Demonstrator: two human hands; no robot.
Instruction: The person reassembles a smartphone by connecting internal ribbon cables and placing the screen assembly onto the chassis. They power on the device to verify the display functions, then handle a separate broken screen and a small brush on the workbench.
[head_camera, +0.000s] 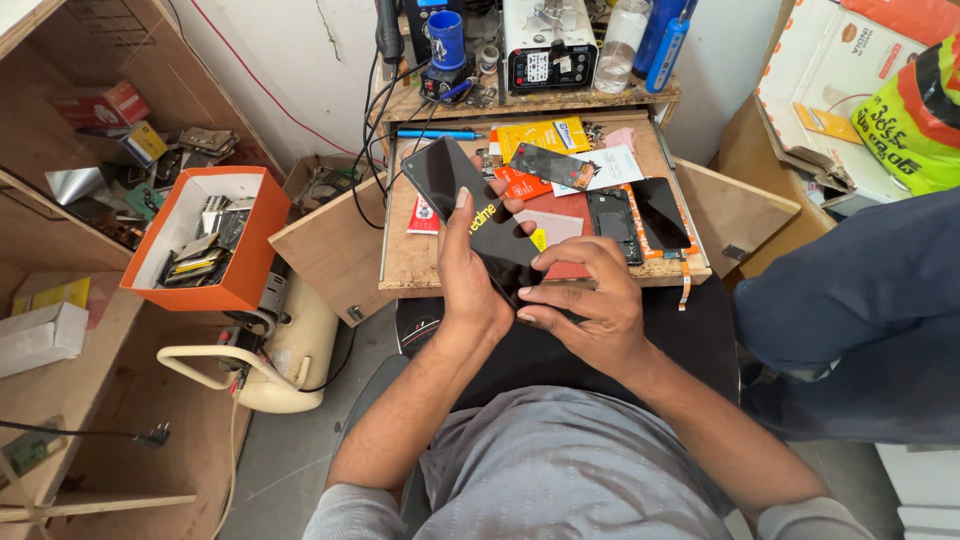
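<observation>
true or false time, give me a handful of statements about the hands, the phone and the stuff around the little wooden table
1. Both hands are on the black phone. True: the left hand grips it and the right hand works at its lower end.
2. The orange box is empty. False: it holds a pile of flat parts.
3. A blue cup-shaped holder stands on the shelf above the wooden table. True.
4. The phone lies flat on the table. False: it is held up above the table's near edge.
5. No other phone parts are on the table. False: dark phone panels lie there.

Both forearms angle in toward the middle; left hand (468, 270) curled with thumb stretched upward, right hand (585, 300) bent over, fingertips pinched beside it.
</observation>
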